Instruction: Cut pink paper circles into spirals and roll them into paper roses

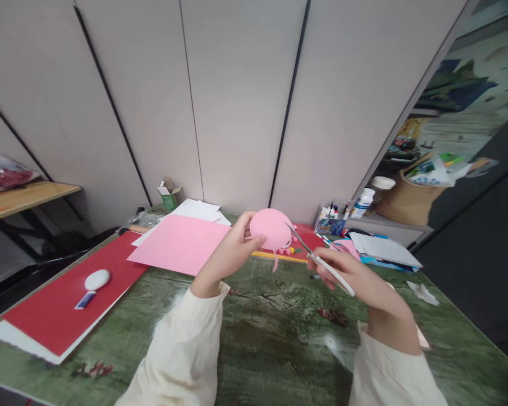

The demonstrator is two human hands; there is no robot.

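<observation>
My left hand (242, 239) pinches a round piece of pink paper (270, 226) by its left edge, above the table. A thin pink strip (275, 261) hangs below the disc. In my right hand (334, 265) is a pair of scissors (332, 273) with white handles, its fingers wrapped around them. The blade tips are at the right edge of the pink disc; whether they are parted, I cannot tell. Behind the disc lies a red sheet (307, 235) with small pink and yellow pieces on it, partly hidden by my hands.
To the left are a pink sheet (182, 239) and a red sheet (68, 304) bearing a white oval object (97, 279) and a small blue-and-white block (85, 300). A green box (168, 197), pen holder (331, 219), white bottle (363, 203) and stacked papers (383, 248) stand along the back.
</observation>
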